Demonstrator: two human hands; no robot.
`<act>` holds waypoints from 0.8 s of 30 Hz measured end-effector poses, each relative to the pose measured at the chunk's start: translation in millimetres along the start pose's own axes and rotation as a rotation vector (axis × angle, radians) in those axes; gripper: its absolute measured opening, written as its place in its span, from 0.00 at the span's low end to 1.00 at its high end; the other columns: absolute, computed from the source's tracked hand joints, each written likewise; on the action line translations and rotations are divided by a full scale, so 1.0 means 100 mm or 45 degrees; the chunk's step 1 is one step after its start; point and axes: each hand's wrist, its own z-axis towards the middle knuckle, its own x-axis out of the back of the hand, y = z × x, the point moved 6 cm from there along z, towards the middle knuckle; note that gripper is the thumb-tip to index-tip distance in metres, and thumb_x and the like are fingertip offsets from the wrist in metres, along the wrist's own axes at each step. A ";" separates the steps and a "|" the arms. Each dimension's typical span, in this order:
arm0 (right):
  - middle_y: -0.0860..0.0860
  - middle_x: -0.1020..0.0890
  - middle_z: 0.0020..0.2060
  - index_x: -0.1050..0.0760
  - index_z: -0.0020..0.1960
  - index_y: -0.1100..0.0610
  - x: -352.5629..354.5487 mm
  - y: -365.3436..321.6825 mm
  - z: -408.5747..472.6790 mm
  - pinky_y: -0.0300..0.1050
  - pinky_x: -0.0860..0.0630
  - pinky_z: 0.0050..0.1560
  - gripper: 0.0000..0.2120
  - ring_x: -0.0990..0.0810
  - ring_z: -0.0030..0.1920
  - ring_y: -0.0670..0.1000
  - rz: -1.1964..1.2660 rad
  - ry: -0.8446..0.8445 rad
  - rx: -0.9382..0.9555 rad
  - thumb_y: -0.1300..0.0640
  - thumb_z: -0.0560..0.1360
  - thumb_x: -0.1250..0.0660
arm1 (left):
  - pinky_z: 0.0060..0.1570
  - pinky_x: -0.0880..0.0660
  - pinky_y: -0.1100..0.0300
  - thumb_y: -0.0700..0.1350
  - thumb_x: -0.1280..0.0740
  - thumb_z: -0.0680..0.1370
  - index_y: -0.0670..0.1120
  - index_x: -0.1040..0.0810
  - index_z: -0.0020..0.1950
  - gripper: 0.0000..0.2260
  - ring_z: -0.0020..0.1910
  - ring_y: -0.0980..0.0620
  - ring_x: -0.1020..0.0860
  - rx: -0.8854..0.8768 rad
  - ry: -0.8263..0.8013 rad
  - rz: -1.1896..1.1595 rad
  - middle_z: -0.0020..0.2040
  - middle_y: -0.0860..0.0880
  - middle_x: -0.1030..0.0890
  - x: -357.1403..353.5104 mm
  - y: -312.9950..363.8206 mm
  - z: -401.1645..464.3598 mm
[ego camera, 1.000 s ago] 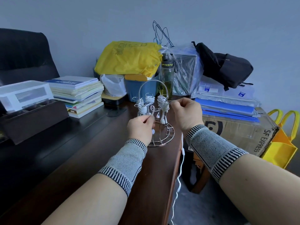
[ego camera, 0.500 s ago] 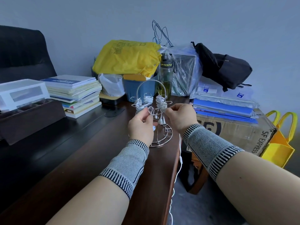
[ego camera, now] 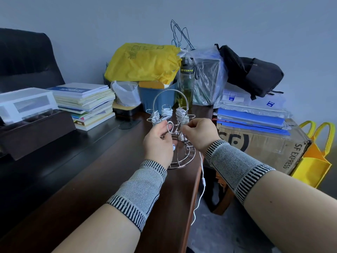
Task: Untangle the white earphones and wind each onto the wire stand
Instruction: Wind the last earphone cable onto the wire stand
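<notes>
A wire stand (ego camera: 176, 143) sits on the dark wooden desk (ego camera: 102, 172) close to its right edge, its arched handle rising in front of a blue tub (ego camera: 156, 92) and a bottle (ego camera: 186, 83) labelled UP-TEMPO. Three bundles of white earphones (ego camera: 166, 111) are already wound on its upper hooks. The left hand (ego camera: 158, 143) is curled in front of the stand, thumb against a bare wire loop, and a white earbud tip peeks out beside its palm; what exactly the fingers enclose is hidden behind the hand. The right hand (ego camera: 199, 133) pinches a thin white cable (ego camera: 202, 172) between thumb and fingertips just beside the rightmost bundle, and the cable hangs down past the desk edge with its inline remote showing. Both wrists wear grey knitted bands.
</notes>
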 end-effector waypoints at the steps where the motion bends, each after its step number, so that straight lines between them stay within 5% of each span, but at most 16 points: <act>1: 0.48 0.22 0.26 0.22 0.34 0.55 0.00 -0.01 -0.04 0.40 0.29 0.34 0.09 0.27 0.27 0.46 0.000 -0.011 0.013 0.56 0.73 0.32 | 0.27 0.28 0.71 0.32 0.39 0.80 0.45 0.25 0.67 0.18 0.28 0.63 0.21 -0.007 -0.011 0.007 0.52 0.55 0.20 0.02 0.01 -0.05; 7: 0.52 0.18 0.32 0.20 0.36 0.57 0.03 -0.06 -0.37 0.42 0.24 0.38 0.09 0.24 0.31 0.48 -0.058 -0.045 0.113 0.55 0.73 0.31 | 0.26 0.30 0.71 0.33 0.38 0.79 0.46 0.22 0.60 0.14 0.30 0.63 0.19 -0.040 0.023 0.091 0.49 0.53 0.18 0.22 0.11 -0.28; 16: 0.49 0.17 0.36 0.18 0.42 0.55 0.17 -0.30 -0.66 0.40 0.26 0.42 0.08 0.20 0.39 0.49 -0.201 0.171 0.285 0.52 0.75 0.32 | 0.49 0.19 0.49 0.39 0.34 0.78 0.56 0.23 0.48 0.11 0.44 0.50 0.16 -0.196 0.080 0.344 0.49 0.54 0.16 0.31 0.30 -0.36; 24: 0.42 0.24 0.32 0.21 0.42 0.54 0.40 -0.17 -0.78 0.33 0.33 0.35 0.07 0.26 0.34 0.42 -0.141 0.328 0.231 0.52 0.75 0.32 | 0.34 0.25 0.71 0.37 0.36 0.80 0.50 0.21 0.58 0.11 0.36 0.58 0.17 -0.098 0.058 0.217 0.51 0.55 0.18 0.33 0.20 -0.46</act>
